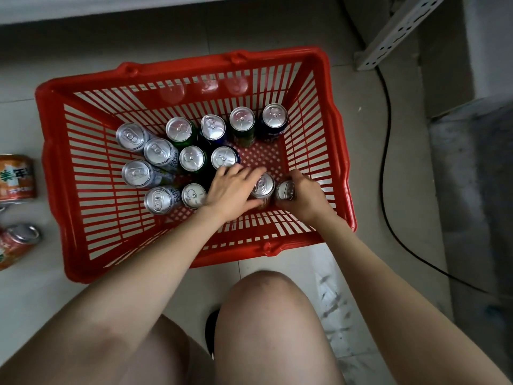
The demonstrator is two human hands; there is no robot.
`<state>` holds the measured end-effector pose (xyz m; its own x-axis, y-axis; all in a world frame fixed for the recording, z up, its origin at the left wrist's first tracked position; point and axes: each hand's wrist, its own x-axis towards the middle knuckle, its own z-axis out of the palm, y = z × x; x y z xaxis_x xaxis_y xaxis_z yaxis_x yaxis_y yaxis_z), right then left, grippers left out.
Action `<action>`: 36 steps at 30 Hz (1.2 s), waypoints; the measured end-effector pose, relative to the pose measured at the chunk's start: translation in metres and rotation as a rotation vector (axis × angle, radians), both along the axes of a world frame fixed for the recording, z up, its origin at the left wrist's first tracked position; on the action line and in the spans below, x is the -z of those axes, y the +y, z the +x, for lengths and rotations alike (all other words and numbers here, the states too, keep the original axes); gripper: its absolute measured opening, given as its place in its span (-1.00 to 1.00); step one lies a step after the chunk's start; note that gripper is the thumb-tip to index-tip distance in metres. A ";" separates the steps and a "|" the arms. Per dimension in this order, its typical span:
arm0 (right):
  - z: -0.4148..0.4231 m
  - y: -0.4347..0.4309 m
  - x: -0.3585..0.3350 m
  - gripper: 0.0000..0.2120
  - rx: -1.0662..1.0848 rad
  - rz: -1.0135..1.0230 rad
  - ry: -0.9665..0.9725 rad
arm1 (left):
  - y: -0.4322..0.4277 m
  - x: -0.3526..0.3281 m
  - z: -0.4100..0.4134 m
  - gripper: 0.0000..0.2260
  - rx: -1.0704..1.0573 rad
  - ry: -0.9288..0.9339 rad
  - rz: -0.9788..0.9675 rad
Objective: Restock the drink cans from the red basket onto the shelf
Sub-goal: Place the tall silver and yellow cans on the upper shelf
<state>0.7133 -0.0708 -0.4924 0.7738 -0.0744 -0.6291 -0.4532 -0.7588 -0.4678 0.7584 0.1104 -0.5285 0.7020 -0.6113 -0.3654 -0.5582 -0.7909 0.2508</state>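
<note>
The red basket [55,151] sits on the floor with several upright drink cans inside, silver tops up. My left hand [231,190] reaches into the basket's near right part, fingers wrapped around one can [263,185] from the left. My right hand [306,197] is closed around a neighbouring can [285,190] by the basket's right wall. Both cans still stand on the basket floor. Other cans, such as a green one [192,158] and a dark blue one [274,116], stand in the middle and back rows.
Two orange cans [16,177] [16,243] lie on the floor left of the basket. A perforated metal shelf post [397,31] stands at the back right with a black cable [387,151] running along the floor. My knees are below the basket.
</note>
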 end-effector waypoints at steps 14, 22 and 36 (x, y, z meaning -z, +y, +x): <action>0.017 -0.002 0.019 -0.40 -0.030 0.000 -0.089 | -0.013 0.006 0.027 -0.27 -0.115 0.113 -0.034; 0.012 -0.004 0.005 -0.48 -0.031 0.016 -0.151 | -0.012 -0.009 0.018 -0.32 -0.192 0.126 -0.160; 0.003 -0.003 -0.130 -0.38 0.206 0.133 -0.299 | 0.006 -0.134 0.006 -0.40 -0.432 0.185 -0.510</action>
